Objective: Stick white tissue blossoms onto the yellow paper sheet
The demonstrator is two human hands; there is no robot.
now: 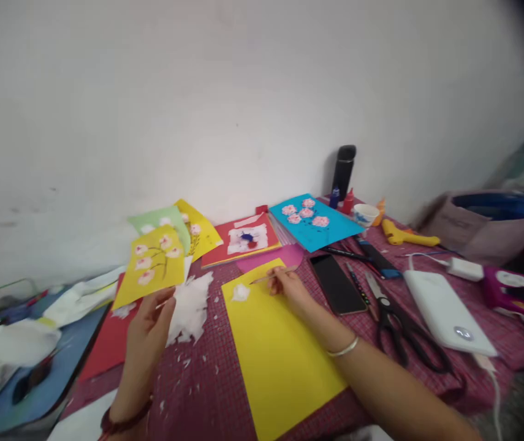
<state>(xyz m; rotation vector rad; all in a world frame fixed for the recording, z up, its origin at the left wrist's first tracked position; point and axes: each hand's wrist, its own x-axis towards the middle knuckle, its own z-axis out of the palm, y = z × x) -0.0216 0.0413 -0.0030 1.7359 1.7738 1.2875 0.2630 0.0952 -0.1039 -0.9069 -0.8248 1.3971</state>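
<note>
A thin paintbrush (260, 280) is pinched in my right hand (289, 288), above the top part of a plain yellow sheet (275, 349). Its tip points left, close to a white crumpled paper patch (241, 293) on that sheet. My left hand (151, 321) is raised left of the sheet, fingers curled together; whatever they may hold cannot be made out. Just behind it is a yellow card with pinkish-white flowers (154, 260); I cannot tell whether they touch. Torn white tissue (190, 309) lies between the left hand and the sheet.
A red pad (271, 236) with blue and red paint on white paper lies behind. To the right are a blue flower card (335, 229), phone (337, 285), scissors (393, 318), power bank (448, 312), yellow glue gun (406, 236), small bowl (365, 214) and black bottle (343, 171).
</note>
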